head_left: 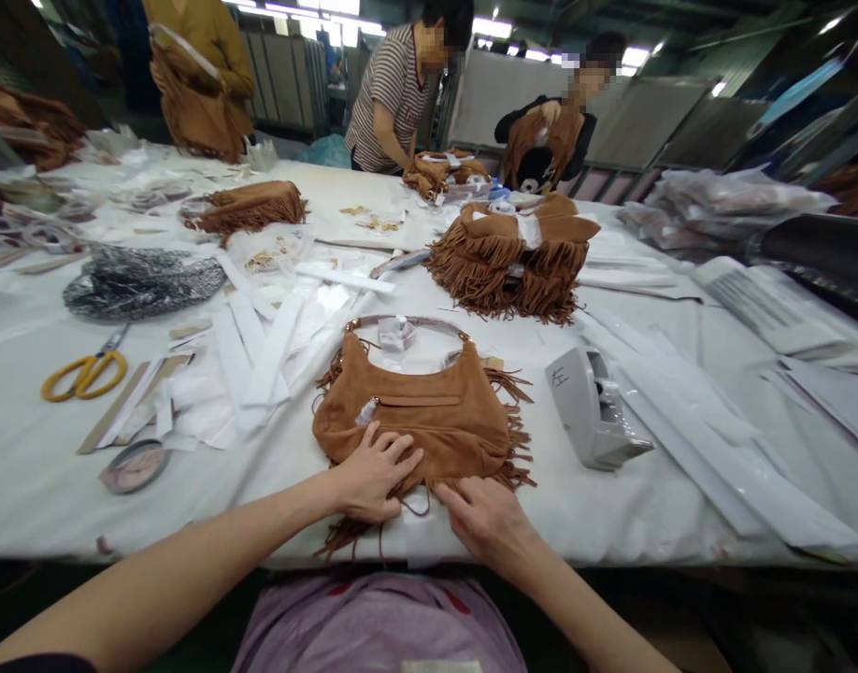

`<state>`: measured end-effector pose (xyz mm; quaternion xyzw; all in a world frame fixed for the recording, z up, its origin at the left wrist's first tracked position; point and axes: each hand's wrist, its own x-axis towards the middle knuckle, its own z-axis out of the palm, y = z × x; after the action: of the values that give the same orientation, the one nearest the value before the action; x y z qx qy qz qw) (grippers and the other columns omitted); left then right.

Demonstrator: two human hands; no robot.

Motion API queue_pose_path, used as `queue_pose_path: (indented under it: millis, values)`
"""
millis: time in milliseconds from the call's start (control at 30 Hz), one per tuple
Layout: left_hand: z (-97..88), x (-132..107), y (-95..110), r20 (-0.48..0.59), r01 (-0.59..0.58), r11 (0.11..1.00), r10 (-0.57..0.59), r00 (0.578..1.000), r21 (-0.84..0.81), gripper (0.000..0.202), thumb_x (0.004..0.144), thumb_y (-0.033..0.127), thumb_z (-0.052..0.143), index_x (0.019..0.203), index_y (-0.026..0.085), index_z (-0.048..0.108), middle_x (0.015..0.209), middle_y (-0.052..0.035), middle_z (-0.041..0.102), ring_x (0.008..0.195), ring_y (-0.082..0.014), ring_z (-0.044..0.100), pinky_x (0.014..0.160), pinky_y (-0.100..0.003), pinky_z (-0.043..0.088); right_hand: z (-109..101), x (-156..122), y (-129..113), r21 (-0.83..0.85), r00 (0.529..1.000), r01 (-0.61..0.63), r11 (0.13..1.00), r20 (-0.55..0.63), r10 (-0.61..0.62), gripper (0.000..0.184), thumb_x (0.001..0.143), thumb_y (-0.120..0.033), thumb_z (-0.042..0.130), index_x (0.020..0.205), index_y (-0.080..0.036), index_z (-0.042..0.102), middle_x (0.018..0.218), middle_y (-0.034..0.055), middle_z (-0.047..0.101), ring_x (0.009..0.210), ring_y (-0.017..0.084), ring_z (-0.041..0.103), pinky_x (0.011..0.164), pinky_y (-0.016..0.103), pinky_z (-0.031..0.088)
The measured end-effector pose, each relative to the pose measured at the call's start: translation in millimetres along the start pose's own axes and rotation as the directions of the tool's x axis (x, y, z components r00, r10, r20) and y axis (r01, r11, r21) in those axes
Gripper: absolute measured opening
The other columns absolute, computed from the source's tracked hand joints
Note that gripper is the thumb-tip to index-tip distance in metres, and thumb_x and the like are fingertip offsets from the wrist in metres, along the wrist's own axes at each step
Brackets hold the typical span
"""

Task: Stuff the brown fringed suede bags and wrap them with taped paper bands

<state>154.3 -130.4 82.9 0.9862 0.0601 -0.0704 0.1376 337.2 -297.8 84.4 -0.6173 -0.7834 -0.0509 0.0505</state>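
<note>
Lying flat on the white-covered table point(681, 523), close to its near edge, a tan suede fringed handbag point(429, 411) is seen from the head view, its handle turned away from the person. The left hand point(373, 479) is laid on the bag's lower left part, fingers spread and flat, with nothing gripped. The right hand point(486, 519) is placed just beside it on the fringe at the bag's lower edge, fingers stretched out and pressed down, also gripping nothing. A grey-white plastic device point(592, 411) is stood just right of the bag. White paper strips point(261, 350) are scattered to the left, and yellow-handled scissors point(85, 372) are left farther left. A pile of fringed bags point(517, 252) is stacked behind, and another fringed bag point(250, 207) is set at the far left. Other people are seen handling similar bags at the far side.
</note>
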Motion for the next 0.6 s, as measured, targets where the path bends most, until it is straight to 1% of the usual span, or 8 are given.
queue_pose_path:
  millis: [67, 167, 233, 333, 400, 467, 533, 600]
  values:
    - [-1.6, -0.4, 0.4, 0.006, 0.007, 1.000, -0.007, 1.000, 0.002, 0.078, 0.075, 0.041, 0.048, 0.145, 0.018, 0.022, 0.143, -0.0160, 0.032, 0.127, -0.0336, 0.031, 0.106, -0.065, 0.009, 7.7, 11.9, -6.7, 0.020, 0.995, 0.098, 0.995, 0.018, -0.098, 0.026, 0.089, -0.018, 0.048, 0.113, -0.023, 0.056, 0.080, 0.0022, 0.055, 0.070, 0.016, 0.044, 0.063, 0.031, 0.026]
    - [-2.8, -0.8, 1.2, 0.022, 0.007, 1.000, -0.007, 1.000, 0.011, 0.077, 0.075, 0.037, 0.047, 0.145, 0.017, 0.022, 0.143, -0.0156, 0.032, 0.127, -0.0329, 0.031, 0.107, -0.065, 0.009, 17.5, 21.4, -5.3, 0.024, 0.982, 0.169, 0.985, 0.085, -0.170, 0.014, 0.091, -0.014, 0.047, 0.094, -0.020, 0.059, 0.079, 0.0020, 0.055, 0.070, 0.015, 0.045, 0.063, 0.030, 0.026]
    - [-2.0, -0.7, 1.5, 0.031, 0.000, 1.000, 0.000, 1.000, 0.020, 0.077, 0.075, 0.036, 0.047, 0.145, 0.017, 0.020, 0.144, -0.0154, 0.032, 0.127, -0.0330, 0.030, 0.106, -0.065, 0.008, 18.1, 18.4, 4.0, 0.029, 0.976, 0.180, 0.983, 0.119, -0.183, 0.015, 0.091, -0.015, 0.047, 0.083, -0.019, 0.059, 0.079, 0.0020, 0.055, 0.070, 0.015, 0.045, 0.064, 0.031, 0.027]
    - [1.6, -0.2, 1.4, 0.025, -0.003, 1.000, 0.003, 1.000, 0.030, 0.078, 0.075, 0.034, 0.046, 0.146, 0.017, 0.018, 0.144, -0.0151, 0.033, 0.128, -0.0329, 0.029, 0.106, -0.066, 0.007, 11.5, 2.7, 23.8, 0.056, 0.971, 0.188, 0.980, 0.136, -0.194, 0.021, 0.092, -0.026, 0.049, 0.075, -0.019, 0.058, 0.079, 0.0022, 0.055, 0.071, 0.015, 0.046, 0.064, 0.031, 0.028]
    - [4.6, 0.3, 1.1, 0.013, -0.002, 1.000, 0.002, 1.000, 0.031, 0.079, 0.075, 0.033, 0.046, 0.146, 0.017, 0.017, 0.143, -0.0149, 0.033, 0.128, -0.0326, 0.029, 0.106, -0.066, 0.006, 5.2, -9.4, 35.7, 0.045, 0.981, 0.157, 0.987, 0.104, -0.161, 0.025, 0.091, -0.028, 0.051, 0.069, -0.018, 0.057, 0.076, 0.0025, 0.054, 0.070, 0.015, 0.046, 0.063, 0.031, 0.028]
    - [6.5, 0.7, 0.5, 0.015, -0.001, 1.000, 0.001, 1.000, 0.028, 0.079, 0.075, 0.033, 0.046, 0.146, 0.017, 0.017, 0.143, -0.0146, 0.033, 0.128, -0.0324, 0.029, 0.107, -0.066, 0.005, -1.5, -17.7, 41.8, 0.011, 0.996, 0.087, 0.996, 0.028, -0.088, 0.028, 0.091, -0.025, 0.051, 0.065, -0.018, 0.056, 0.071, 0.0027, 0.052, 0.067, 0.015, 0.045, 0.061, 0.031, 0.027]
    - [6.2, 1.4, -0.3, 0.026, 0.001, 1.000, -0.002, 1.000, 0.026, 0.079, 0.076, 0.033, 0.047, 0.147, 0.018, 0.017, 0.144, -0.0146, 0.033, 0.129, -0.0327, 0.028, 0.107, -0.066, 0.005, -8.6, -19.2, 39.4, 0.003, 0.998, 0.033, 0.999, -0.050, -0.033, 0.028, 0.092, -0.024, 0.050, 0.065, -0.018, 0.056, 0.069, 0.0027, 0.052, 0.065, 0.015, 0.043, 0.061, 0.032, 0.027]
    - [3.9, 2.2, -0.8, 0.030, 0.003, 1.000, -0.004, 1.000, 0.016, 0.077, 0.077, 0.037, 0.047, 0.147, 0.018, 0.018, 0.144, -0.0149, 0.032, 0.129, -0.0331, 0.029, 0.107, -0.066, 0.007, -14.8, -13.6, 29.6, 0.041, 0.995, 0.035, 0.999, -0.090, -0.031, 0.024, 0.092, -0.024, 0.049, 0.070, -0.019, 0.057, 0.070, 0.0023, 0.052, 0.064, 0.015, 0.043, 0.061, 0.032, 0.028]
